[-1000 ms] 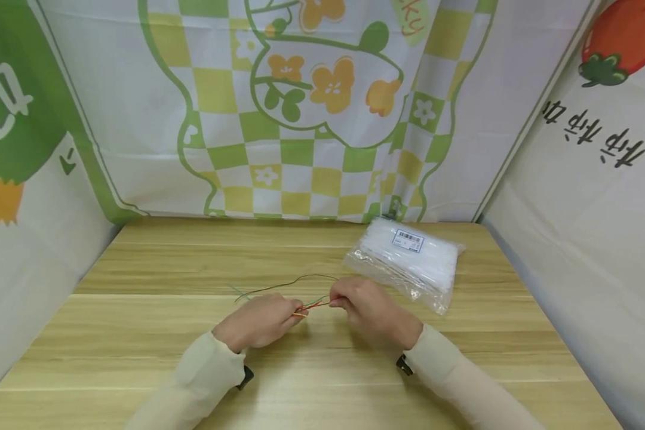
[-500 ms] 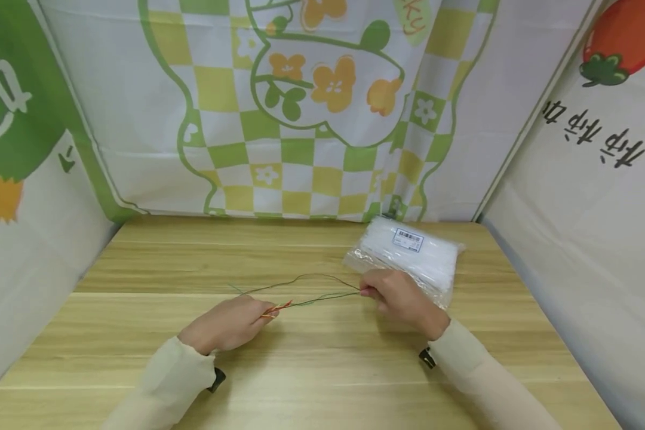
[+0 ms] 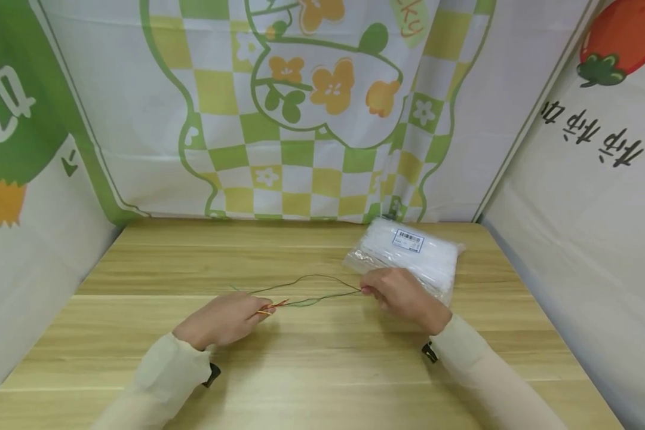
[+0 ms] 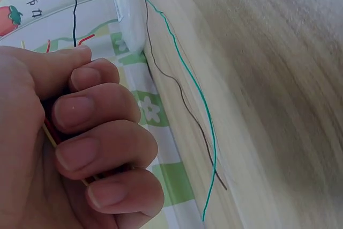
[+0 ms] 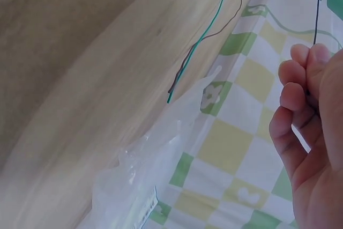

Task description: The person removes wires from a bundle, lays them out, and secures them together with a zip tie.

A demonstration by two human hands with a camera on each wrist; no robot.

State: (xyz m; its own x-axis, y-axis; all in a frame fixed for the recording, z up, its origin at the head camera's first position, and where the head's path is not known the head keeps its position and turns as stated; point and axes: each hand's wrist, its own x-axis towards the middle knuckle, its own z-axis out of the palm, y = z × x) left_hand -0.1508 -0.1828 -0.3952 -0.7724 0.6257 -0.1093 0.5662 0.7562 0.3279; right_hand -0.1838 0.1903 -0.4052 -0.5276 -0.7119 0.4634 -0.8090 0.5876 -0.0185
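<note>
My left hand [image 3: 220, 319] curls round a bundle of thin wires [image 3: 269, 308], whose red and yellow ends poke out past the thumb. From that fist a black wire [image 4: 75, 17] runs taut across to my right hand [image 3: 403, 298], which pinches its far end between thumb and fingertips. A green wire [image 4: 188, 71] and a brown wire [image 4: 179, 87] lie loose on the table, crossing each other, apart from the fingers in both wrist views. The part of the bundle inside the left palm is mostly hidden.
A clear plastic bag [image 3: 408, 251] of white strips with a barcode label lies at the back right of the wooden table [image 3: 322, 370], just behind the right hand. Printed cloth [image 3: 312, 155] hangs behind the table and at both sides.
My hands have moved apart, the left one leftward and the right one rightward, and a longer stretch of black wire now shows between them. In the last half second they barely moved.
</note>
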